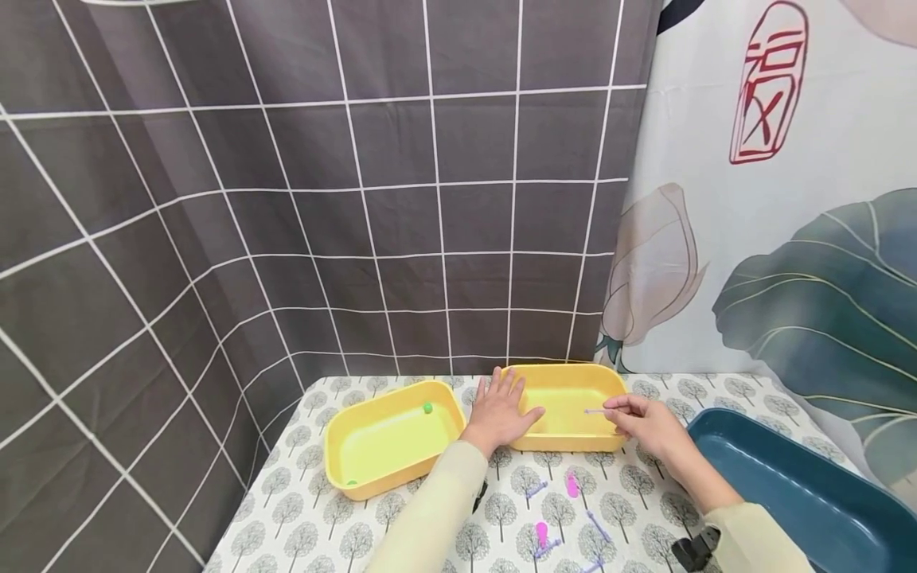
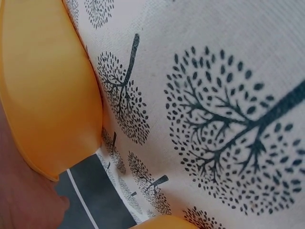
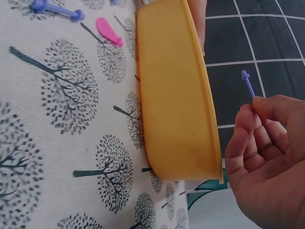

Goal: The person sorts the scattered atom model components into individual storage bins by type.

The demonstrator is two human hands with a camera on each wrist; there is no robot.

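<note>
My right hand (image 1: 648, 423) pinches a thin purple stick with a knobbed end (image 3: 248, 82) between thumb and fingertips, over the right end of a yellow bin (image 1: 566, 442). The stick's other end is hidden in my fingers. Across that bin's left rim lies my left hand (image 1: 497, 410), fingers spread and straight, thumb over the inside. The left wrist view catches only part of this hand at lower left. On the cloth in front of the bin lie several similar purple sticks (image 1: 598, 527) and two flat pink pieces (image 1: 572, 485) with narrow necks.
Left of my left hand stands another yellow bin (image 1: 332, 455), with small green balls (image 1: 427, 407) in it. A dark blue bin (image 1: 795, 485) stands at the right. The tree-print cloth (image 1: 308, 485) covers the table, and a dark gridded curtain (image 1: 401, 239) hangs behind.
</note>
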